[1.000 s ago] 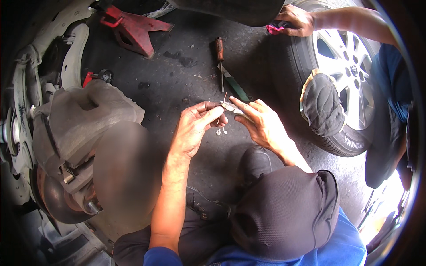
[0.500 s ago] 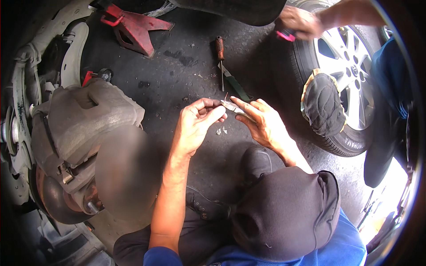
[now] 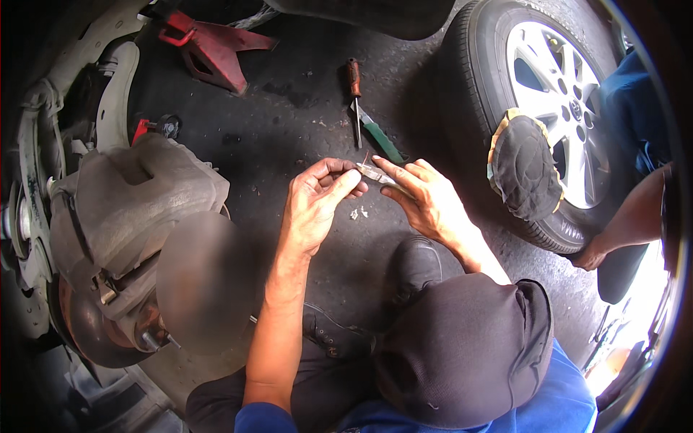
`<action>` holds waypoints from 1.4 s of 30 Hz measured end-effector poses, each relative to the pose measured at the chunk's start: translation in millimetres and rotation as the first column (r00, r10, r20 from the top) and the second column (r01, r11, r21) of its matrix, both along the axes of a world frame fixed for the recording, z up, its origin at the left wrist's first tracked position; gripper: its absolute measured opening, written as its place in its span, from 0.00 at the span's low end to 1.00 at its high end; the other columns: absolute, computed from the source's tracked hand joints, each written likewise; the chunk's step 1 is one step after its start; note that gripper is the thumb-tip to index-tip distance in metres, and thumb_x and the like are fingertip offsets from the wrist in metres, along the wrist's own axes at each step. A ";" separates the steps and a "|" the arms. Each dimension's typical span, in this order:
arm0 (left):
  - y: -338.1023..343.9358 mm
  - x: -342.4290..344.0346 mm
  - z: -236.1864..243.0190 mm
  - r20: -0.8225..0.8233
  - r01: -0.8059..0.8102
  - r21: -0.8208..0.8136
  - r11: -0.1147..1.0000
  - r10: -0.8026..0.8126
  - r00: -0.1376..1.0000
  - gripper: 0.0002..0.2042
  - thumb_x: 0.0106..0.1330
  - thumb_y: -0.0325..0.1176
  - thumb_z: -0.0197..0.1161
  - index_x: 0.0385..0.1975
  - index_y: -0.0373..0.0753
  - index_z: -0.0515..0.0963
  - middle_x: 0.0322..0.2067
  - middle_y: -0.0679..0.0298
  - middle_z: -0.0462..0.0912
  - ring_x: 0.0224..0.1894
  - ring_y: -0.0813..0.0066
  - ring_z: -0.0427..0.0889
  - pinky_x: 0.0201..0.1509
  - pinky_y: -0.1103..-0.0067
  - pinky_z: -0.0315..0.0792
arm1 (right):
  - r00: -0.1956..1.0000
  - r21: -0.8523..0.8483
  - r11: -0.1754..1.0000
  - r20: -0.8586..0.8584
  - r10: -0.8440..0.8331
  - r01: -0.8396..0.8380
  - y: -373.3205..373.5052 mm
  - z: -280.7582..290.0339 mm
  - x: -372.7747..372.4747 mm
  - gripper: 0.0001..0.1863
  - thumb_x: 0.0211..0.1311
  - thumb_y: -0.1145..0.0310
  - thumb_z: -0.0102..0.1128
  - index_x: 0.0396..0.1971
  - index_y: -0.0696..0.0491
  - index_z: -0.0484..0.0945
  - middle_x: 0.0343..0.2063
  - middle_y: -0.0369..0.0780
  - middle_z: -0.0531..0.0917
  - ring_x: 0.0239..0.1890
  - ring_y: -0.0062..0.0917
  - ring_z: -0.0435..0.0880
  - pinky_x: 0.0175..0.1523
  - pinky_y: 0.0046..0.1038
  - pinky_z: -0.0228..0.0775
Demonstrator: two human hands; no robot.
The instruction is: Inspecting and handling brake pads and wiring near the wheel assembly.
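My left hand (image 3: 317,198) is closed in a pinch, thumb against fingertips, and what lies between them is too small to make out. Its fingertips meet the end of a narrow silvery, pale piece (image 3: 375,174) whose exact kind I cannot tell. My right hand (image 3: 427,198) grips that piece, index finger stretched along it. A thin reddish strand (image 3: 366,159) sticks up at its tip. Just beyond lie a screwdriver (image 3: 354,83) with a worn orange-brown handle and a green-handled knife-like tool (image 3: 382,141). Whitish scraps (image 3: 358,213) lie on the floor below my hands.
On the left are a brake caliper (image 3: 130,195) and rusty rotor (image 3: 86,317), partly behind a blurred patch. A red jack stand (image 3: 216,54) stands at the far left. Right lies a wheel (image 3: 476,79) bearing a dark pad (image 3: 525,166); another person's hand (image 3: 592,252) is near it. A dark cap (image 3: 462,353) fills the lower right.
The other person's hand, earlier above the wheel with something pink, is now by the wheel's lower right edge. My hands keep nearly the same pose; the view has shifted slightly.
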State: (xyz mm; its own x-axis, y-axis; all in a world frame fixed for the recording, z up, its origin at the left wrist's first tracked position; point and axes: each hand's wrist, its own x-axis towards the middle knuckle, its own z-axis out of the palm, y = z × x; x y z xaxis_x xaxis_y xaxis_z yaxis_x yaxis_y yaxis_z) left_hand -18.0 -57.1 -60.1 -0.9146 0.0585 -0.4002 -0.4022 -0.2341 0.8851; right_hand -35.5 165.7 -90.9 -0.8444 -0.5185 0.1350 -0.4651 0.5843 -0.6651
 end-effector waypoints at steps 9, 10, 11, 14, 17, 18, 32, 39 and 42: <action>2.9 2.0 -0.1 -0.029 -0.012 -0.047 0.999 0.011 1.000 0.08 0.73 0.29 0.68 0.46 0.30 0.83 0.38 0.61 0.89 0.41 0.77 0.88 0.50 0.80 0.81 | 1.000 -0.010 1.000 -0.015 -0.013 0.013 0.2 -2.3 0.4 0.29 0.68 0.65 0.69 0.68 0.49 0.77 0.28 0.39 0.77 0.34 0.31 0.76 0.43 0.34 0.75; 3.2 1.9 -0.5 -0.041 -0.006 -0.061 0.998 0.004 0.999 0.09 0.73 0.30 0.68 0.46 0.32 0.83 0.38 0.61 0.89 0.40 0.76 0.88 0.50 0.80 0.80 | 1.000 -0.015 1.000 -0.018 -0.014 0.014 0.0 -3.1 0.2 0.29 0.68 0.65 0.69 0.68 0.49 0.77 0.29 0.39 0.77 0.34 0.31 0.76 0.43 0.34 0.75; 3.4 2.0 -0.9 -0.036 -0.004 -0.083 0.997 0.001 0.999 0.09 0.74 0.32 0.68 0.47 0.34 0.82 0.38 0.61 0.89 0.40 0.76 0.88 0.49 0.80 0.78 | 1.000 -0.027 1.000 -0.021 -0.008 0.007 -0.2 -3.9 0.2 0.29 0.68 0.65 0.69 0.68 0.49 0.77 0.29 0.39 0.78 0.34 0.31 0.76 0.43 0.34 0.75; 4.1 2.2 -1.9 -0.047 -0.009 -0.084 0.996 0.005 0.999 0.09 0.74 0.31 0.68 0.47 0.34 0.83 0.38 0.61 0.90 0.40 0.76 0.88 0.49 0.80 0.78 | 1.000 -0.050 0.999 -0.025 -0.017 0.016 -0.5 -6.4 0.5 0.28 0.67 0.65 0.70 0.67 0.48 0.77 0.30 0.40 0.78 0.35 0.32 0.78 0.44 0.34 0.76; 4.7 2.5 -2.2 -0.063 -0.005 -0.086 0.996 -0.001 0.998 0.09 0.74 0.31 0.67 0.47 0.34 0.83 0.38 0.60 0.90 0.40 0.76 0.88 0.49 0.80 0.78 | 0.999 -0.057 0.998 -0.034 -0.027 0.025 -0.8 -8.6 1.1 0.27 0.68 0.65 0.70 0.67 0.47 0.78 0.31 0.40 0.79 0.35 0.32 0.79 0.43 0.34 0.76; 4.9 2.5 -2.2 -0.062 -0.001 -0.087 0.996 -0.005 0.998 0.09 0.74 0.31 0.67 0.47 0.34 0.83 0.38 0.60 0.90 0.40 0.76 0.88 0.49 0.80 0.78 | 0.999 -0.051 0.998 -0.037 -0.035 0.033 -0.7 -8.9 1.5 0.27 0.68 0.65 0.70 0.67 0.47 0.78 0.31 0.40 0.79 0.35 0.32 0.79 0.43 0.34 0.76; 11.5 1.8 2.8 -0.052 -0.047 -0.009 0.999 0.046 0.998 0.08 0.75 0.30 0.65 0.47 0.33 0.82 0.41 0.59 0.89 0.42 0.74 0.88 0.53 0.77 0.79 | 0.995 -0.013 1.000 -0.093 -0.023 0.022 3.0 -0.2 -2.7 0.29 0.65 0.65 0.71 0.67 0.48 0.78 0.29 0.38 0.75 0.33 0.30 0.74 0.43 0.32 0.74; 12.1 1.3 5.0 -0.064 -0.025 0.065 0.998 0.029 0.998 0.08 0.76 0.30 0.64 0.47 0.33 0.82 0.42 0.59 0.89 0.42 0.73 0.89 0.55 0.75 0.80 | 0.990 0.011 1.000 -0.141 -0.024 0.025 4.2 0.7 -5.8 0.31 0.65 0.65 0.71 0.69 0.47 0.76 0.28 0.37 0.74 0.33 0.29 0.73 0.45 0.31 0.73; 13.5 1.2 6.1 -0.053 -0.031 0.064 0.997 0.034 0.998 0.08 0.76 0.29 0.63 0.47 0.33 0.82 0.43 0.58 0.89 0.43 0.72 0.89 0.55 0.74 0.80 | 0.989 0.003 1.000 -0.144 -0.022 0.022 4.6 1.2 -6.5 0.31 0.66 0.66 0.70 0.69 0.48 0.76 0.28 0.37 0.74 0.33 0.28 0.72 0.45 0.30 0.73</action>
